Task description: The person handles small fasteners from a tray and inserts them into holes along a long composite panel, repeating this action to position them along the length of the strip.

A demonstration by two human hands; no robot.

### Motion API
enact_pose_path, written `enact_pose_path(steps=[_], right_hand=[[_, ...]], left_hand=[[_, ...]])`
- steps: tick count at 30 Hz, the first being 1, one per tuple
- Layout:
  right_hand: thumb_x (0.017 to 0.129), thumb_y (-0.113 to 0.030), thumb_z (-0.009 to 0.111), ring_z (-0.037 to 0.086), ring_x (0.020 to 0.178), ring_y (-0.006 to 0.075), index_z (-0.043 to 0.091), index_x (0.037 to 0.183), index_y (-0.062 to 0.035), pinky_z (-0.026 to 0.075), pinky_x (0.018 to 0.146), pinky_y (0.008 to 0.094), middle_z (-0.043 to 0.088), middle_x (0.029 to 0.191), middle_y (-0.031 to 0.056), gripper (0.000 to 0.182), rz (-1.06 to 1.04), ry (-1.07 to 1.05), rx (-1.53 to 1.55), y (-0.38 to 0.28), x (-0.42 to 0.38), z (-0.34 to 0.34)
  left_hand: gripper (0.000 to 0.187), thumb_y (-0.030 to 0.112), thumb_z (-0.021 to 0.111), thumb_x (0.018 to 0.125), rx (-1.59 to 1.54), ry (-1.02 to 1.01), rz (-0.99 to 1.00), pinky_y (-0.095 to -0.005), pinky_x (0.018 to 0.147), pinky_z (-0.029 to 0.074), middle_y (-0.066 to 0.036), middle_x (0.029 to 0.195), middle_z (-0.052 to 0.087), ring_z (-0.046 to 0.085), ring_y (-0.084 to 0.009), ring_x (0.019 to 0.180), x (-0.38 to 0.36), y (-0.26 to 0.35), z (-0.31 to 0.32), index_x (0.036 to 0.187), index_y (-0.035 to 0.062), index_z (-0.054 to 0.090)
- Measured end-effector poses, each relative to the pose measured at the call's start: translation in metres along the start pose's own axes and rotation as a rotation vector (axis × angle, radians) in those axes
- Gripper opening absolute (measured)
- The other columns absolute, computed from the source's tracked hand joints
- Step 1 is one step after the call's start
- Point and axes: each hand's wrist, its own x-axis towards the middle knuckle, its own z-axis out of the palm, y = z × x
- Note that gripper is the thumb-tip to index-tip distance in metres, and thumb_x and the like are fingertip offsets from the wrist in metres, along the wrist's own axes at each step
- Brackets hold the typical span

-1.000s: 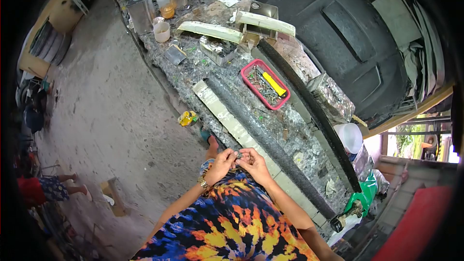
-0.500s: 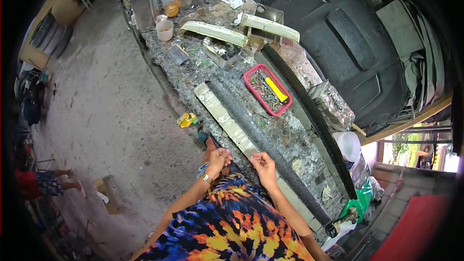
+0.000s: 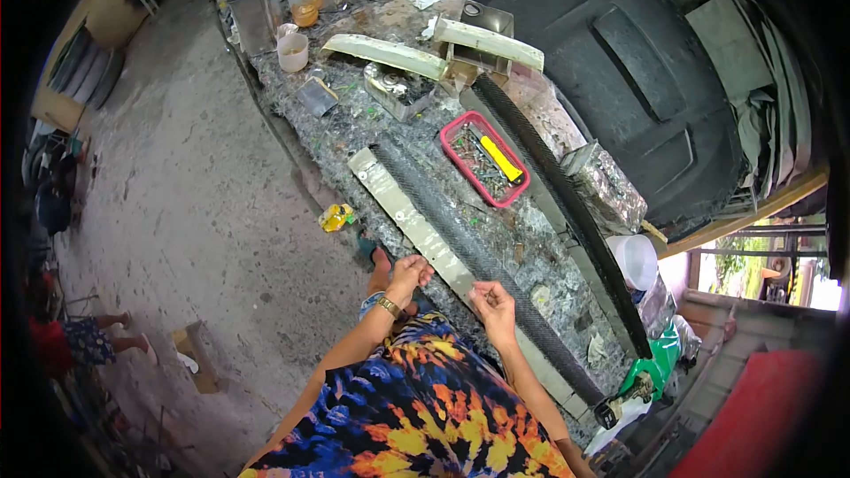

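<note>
The pale strip [image 3: 410, 226] lies along the near edge of the tabletop [image 3: 350, 121], beside a dark woven band [image 3: 457, 235]. The left hand [image 3: 408, 278] is loosely curled near it; the right hand [image 3: 494, 306] has fingertips gathered over it. Whether either pinches something small, I cannot tell. This seems fine fingertip handling; the next move calls for a light, steady touch.

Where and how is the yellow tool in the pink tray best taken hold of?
Probably by the middle of the yellow tool, pinched across its narrow width from straight above. It lies lengthwise over small loose pieces, with its top exposed, while the raised walls of the pink tray would hinder coming from the side.
</note>
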Motion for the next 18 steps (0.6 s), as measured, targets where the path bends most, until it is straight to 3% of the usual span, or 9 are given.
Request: enact_pose_path(steps=[3,5,9,11,18], right_hand=[[0.087,-0.007,0.066,0.047,0.061,0.0004,0.061,0.099,-0.0036,0.036,0.051,0.0167,0.06,0.079,-0.0038,0.013,0.057,-0.023,0.027,-0.003,0.0,0.001],[0.087,-0.007,0.065,0.051,0.071,0.0039,0.06,0.101,0.0,0.042,0.062,0.0196,0.061,0.087,0.0014,0.016,0.113,-0.051,0.033,-0.008,0.0,0.001],[0.087,-0.007,0.065,0.05,0.068,0.0038,0.059,0.101,0.0001,0.041,0.06,0.0195,0.062,0.086,0.0013,0.016,0.083,-0.047,0.046,-0.009,0.002,0.001],[0.087,-0.007,0.065,0.048,0.062,0.0016,0.061,0.1,-0.0051,0.037,0.052,0.0169,0.06,0.08,-0.003,0.013,0.067,-0.044,0.046,-0.001,0.004,-0.002],[0.088,-0.007,0.065,0.049,0.062,0.0027,0.061,0.099,-0.003,0.038,0.054,0.0178,0.06,0.077,-0.002,0.013,0.065,-0.076,0.003,0.001,-0.002,-0.003]], left_hand=[[0.021,0.013,0.047,0.097,0.009,0.01,-0.01,-0.0225,0.053,0.043,-0.005,0.073,0.06,0.05,-0.0097,0.057,-0.001,0.001,0.0,0.082,0.0023,0.056],[0.021,0.016,0.049,0.097,0.112,0.003,0.032,-0.0226,0.053,0.043,-0.004,0.072,0.061,0.054,-0.0097,0.058,-0.001,-0.005,-0.002,0.084,0.0025,0.057],[0.021,0.018,0.051,0.097,0.076,0.057,0.042,-0.0234,0.055,0.047,-0.005,0.075,0.063,0.057,-0.0108,0.06,-0.005,-0.005,-0.001,0.086,0.0021,0.058],[0.019,0.017,0.05,0.097,0.04,0.049,0.045,-0.0237,0.057,0.048,-0.005,0.076,0.064,0.059,-0.0123,0.063,0.0,-0.006,-0.001,0.089,0.002,0.058],[0.018,0.015,0.045,0.096,0.008,-0.044,-0.038,-0.0257,0.058,0.049,-0.008,0.081,0.065,0.065,-0.0167,0.072,0.011,0.003,-0.005,0.091,0.002,0.056]])
